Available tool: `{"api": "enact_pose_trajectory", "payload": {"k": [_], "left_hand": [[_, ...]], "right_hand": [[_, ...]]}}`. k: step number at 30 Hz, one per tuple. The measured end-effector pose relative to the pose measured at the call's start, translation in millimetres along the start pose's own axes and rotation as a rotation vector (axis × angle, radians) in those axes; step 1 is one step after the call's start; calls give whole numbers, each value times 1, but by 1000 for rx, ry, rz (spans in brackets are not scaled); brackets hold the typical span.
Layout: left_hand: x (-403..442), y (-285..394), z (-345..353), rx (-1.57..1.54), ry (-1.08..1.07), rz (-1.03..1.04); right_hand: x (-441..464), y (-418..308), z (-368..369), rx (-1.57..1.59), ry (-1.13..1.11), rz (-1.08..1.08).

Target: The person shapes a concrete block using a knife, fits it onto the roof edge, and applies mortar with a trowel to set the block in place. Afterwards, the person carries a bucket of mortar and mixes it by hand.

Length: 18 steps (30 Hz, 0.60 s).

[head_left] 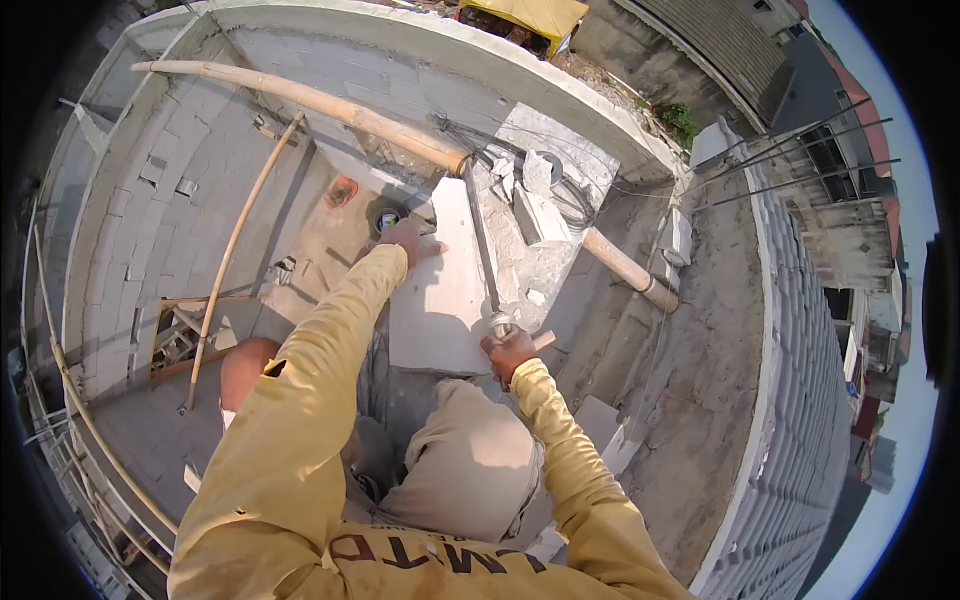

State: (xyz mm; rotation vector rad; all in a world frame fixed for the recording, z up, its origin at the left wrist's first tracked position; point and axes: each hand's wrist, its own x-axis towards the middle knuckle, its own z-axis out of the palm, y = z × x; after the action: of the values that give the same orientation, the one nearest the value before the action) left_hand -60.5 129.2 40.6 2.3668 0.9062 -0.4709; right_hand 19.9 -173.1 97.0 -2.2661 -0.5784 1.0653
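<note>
A pale block with a broken upper edge lies in front of my knees. My left hand rests on its upper left edge, fingers spread over the surface. My right hand is closed around the lower end of a long, thin, dark tool, which runs up along the block's right edge. Beside that hand a short wooden piece sticks out; whether it belongs to the tool cannot be seen. Broken white chunks and rubble lie to the right of the tool.
A thick bamboo pole reaches in from the upper left, and another length shows at right. Coiled wires lie near the rubble. A thin pole leans at left. Block walls surround a lower floor. Someone's bare shoulder or limb shows at left.
</note>
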Motion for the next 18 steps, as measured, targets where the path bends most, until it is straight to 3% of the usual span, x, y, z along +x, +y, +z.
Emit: {"api": "enact_pose_trajectory", "payload": {"k": [1,5,11,14,16,17,18], "left_hand": [[-8,5,-2,9,-24,-20],[-16,7,3,10,-56,-120],[-15,14,-20,-89,-52,-102],[-19,13,-20,-100,-23,-77],[-13,12,-18,-105,-7,-30],[-7,8,-11,-85,0,-62],[-9,11,-14,-63,-1,-95]], "right_hand": [[-1,0,0,-104,-160,127],[-25,-30,-22,-2,-15,85],[-38,-153,-83,465,483,-492],[-10,-120,-48,538,608,-591],[1,-55,-13,122,337,-268],[7,-42,-15,-172,-83,65],[7,-38,-16,-171,-80,62]]}}
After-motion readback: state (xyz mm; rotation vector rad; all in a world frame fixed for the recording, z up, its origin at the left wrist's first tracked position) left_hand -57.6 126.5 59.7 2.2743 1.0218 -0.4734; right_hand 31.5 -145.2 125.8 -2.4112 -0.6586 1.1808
